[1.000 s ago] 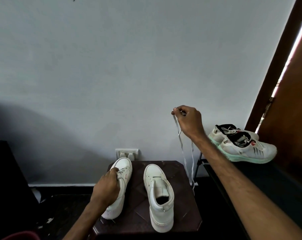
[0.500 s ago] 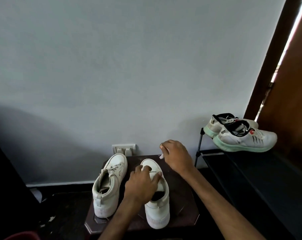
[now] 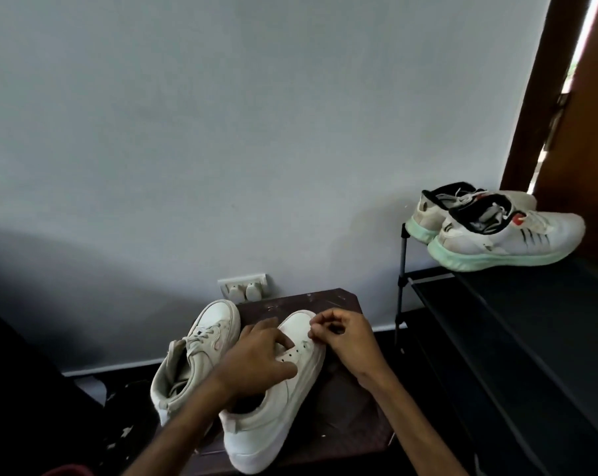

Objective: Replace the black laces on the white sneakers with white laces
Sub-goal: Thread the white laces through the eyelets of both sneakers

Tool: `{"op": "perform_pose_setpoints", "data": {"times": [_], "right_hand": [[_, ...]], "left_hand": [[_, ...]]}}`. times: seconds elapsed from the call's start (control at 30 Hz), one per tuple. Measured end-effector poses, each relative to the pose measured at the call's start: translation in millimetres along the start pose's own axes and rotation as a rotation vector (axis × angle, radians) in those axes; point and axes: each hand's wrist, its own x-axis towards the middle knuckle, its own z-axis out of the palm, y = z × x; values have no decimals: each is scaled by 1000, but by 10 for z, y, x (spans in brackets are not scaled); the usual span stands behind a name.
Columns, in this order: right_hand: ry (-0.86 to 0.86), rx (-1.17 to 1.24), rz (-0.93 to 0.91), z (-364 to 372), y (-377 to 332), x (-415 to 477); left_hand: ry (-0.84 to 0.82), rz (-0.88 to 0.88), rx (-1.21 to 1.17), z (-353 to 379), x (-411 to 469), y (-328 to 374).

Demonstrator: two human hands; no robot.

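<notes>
Two white sneakers stand on a dark brown stool (image 3: 356, 417). The left sneaker (image 3: 201, 352) is laced with white laces. The right sneaker (image 3: 273, 420) has bare eyelets and leans to the right. My left hand (image 3: 256, 359) grips this sneaker over its tongue and upper, thumb beside the eyelets. My right hand (image 3: 345, 338) is at the sneaker's front eyelets, fingertips pinched on the end of a white lace (image 3: 306, 344). The rest of the lace is hidden by my hand.
A black shoe rack (image 3: 496, 321) stands to the right with a pair of white running shoes (image 3: 496, 231) with mint soles on top. A wall socket (image 3: 242, 286) sits behind the stool. A brown door (image 3: 593, 132) is at far right.
My right hand came down from head height with the lace to the right sneaker's eyelets. My left hand left the left sneaker, took hold of the right one and tilted it.
</notes>
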Motion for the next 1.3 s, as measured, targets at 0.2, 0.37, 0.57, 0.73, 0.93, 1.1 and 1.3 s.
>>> {"op": "perform_pose_setpoints", "data": {"times": [0.2, 0.37, 0.57, 0.73, 0.93, 1.1, 1.3], "right_hand": [[94, -31, -18, -59, 198, -404], [96, -141, -78, 35, 192, -340], [23, -203, -63, 54, 158, -292], [-139, -512, -42, -59, -3, -141], [-120, -848, -59, 97, -208, 5], [-188, -608, -37, 38, -230, 10], [-392, -611, 46, 70, -533, 37]], "left_hand": [[259, -13, 138, 294, 14, 73], [283, -65, 84, 384, 31, 52], [325, -75, 105, 382, 26, 85], [342, -79, 93, 391, 14, 74], [283, -126, -233, 283, 11, 85], [232, -189, -647, 172, 31, -39], [158, -195, -790, 212, 120, -193]]}}
